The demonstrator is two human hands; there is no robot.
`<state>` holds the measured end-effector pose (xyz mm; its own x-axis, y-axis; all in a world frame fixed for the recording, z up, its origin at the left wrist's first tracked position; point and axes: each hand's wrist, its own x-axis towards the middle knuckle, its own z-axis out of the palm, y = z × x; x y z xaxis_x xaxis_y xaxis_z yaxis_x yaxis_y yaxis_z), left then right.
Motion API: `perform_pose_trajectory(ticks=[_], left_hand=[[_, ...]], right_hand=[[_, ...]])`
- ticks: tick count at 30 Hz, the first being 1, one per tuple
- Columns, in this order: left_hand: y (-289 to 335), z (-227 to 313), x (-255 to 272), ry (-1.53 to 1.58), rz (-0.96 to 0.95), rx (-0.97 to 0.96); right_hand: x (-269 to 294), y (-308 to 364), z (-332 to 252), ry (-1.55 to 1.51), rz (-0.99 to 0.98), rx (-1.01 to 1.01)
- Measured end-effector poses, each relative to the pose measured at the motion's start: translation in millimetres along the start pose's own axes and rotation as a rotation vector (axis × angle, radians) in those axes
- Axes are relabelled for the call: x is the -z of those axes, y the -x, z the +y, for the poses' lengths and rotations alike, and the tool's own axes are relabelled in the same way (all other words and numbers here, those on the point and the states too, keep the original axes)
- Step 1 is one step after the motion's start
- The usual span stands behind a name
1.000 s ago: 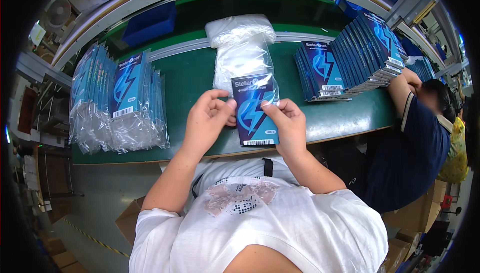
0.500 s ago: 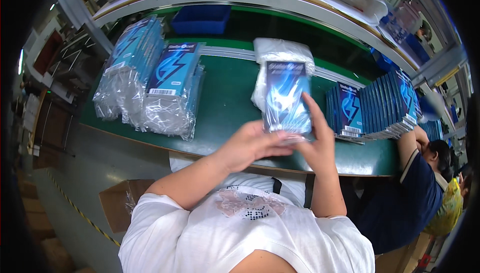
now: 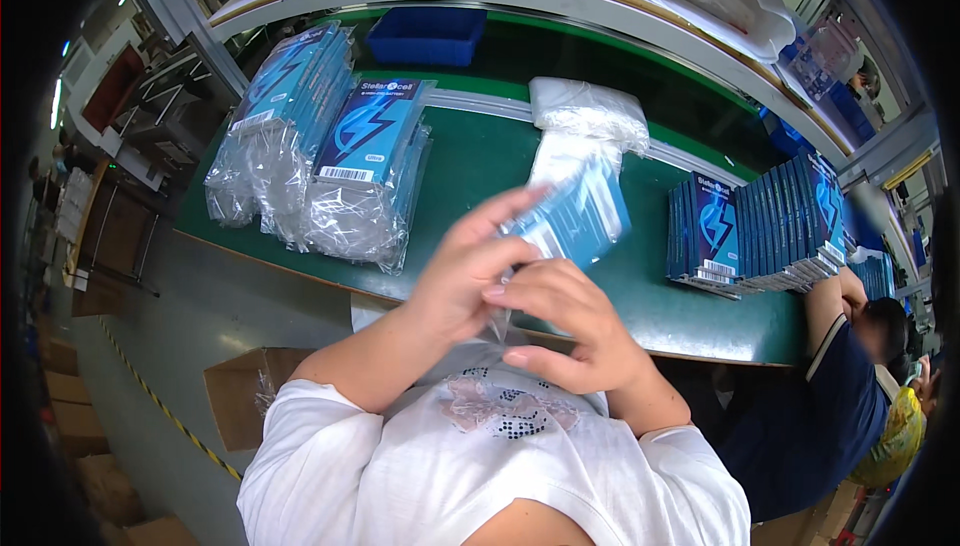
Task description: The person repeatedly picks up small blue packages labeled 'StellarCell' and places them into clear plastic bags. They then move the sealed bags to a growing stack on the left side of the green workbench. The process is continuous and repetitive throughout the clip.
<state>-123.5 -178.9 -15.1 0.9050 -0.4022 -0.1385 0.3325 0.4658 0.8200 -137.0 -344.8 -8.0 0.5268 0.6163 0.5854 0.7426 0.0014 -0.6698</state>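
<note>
A flat blue box in a clear plastic bag point(image 3: 585, 216) is held tilted above the near part of the green table, pale printed side up. My left hand point(image 3: 465, 271) is closed around its lower left end, fingers over the top. My right hand point(image 3: 575, 326) is at the bag's loose end, its bent fingers beside my left fingertips and its thumb spread apart below. The clear loose end hangs between that thumb and fingers. Beyond the box lies a stack of empty clear bags point(image 3: 588, 116), partly hidden by it.
Bagged blue boxes point(image 3: 365, 136) stand in piles at the left of the green table point(image 3: 465, 161). Unbagged boxes point(image 3: 770, 216) stand in a row at the right. A blue bin point(image 3: 425, 38) sits at the back under a shelf. Another person point(image 3: 840, 386) is close on the right.
The box has turned from upright and front side showing to tilted with its other side showing. My right hand has moved from its right edge down to the bag's loose end.
</note>
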Motion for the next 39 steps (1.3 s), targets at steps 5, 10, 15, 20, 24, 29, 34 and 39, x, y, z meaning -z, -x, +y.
perform_pose_trajectory(ticks=[5, 10, 15, 20, 24, 29, 34, 39], left_hand=[[-0.7, 55.9, 21.1, -1.016, 0.384, -1.006], [-8.3, 74.2, 63.0, -1.528, 0.652, -0.830], [-13.3, 71.5, 80.0, -1.674, 0.749, -0.806], [-16.6, 72.5, 74.1, -1.858, 0.799, -1.002], [-11.9, 58.9, 31.6, -1.704, 0.513, -1.126], [-44.9, 6.7, 21.7, -1.643, -0.081, -0.920], [-84.5, -26.7, 41.9, -1.795, -0.157, -0.846], [-92.2, -31.5, 39.8, -1.745, -0.112, -0.741]], right_hand=[[12.2, 11.4, 14.4, -0.146, 0.013, -0.234], [17.1, 29.8, 31.0, -0.191, -0.006, -0.480], [27.5, 33.8, 32.7, -0.163, 0.047, -0.527], [63.3, 41.1, 27.7, -0.012, 0.285, -0.545], [104.4, 48.9, 35.6, 0.311, 0.758, -0.596], [128.5, 87.7, 84.1, 1.243, 0.369, -0.829], [111.4, 79.5, 63.3, 1.167, 0.386, -0.900], [94.8, 66.8, 39.1, 1.005, 0.607, -0.762]])
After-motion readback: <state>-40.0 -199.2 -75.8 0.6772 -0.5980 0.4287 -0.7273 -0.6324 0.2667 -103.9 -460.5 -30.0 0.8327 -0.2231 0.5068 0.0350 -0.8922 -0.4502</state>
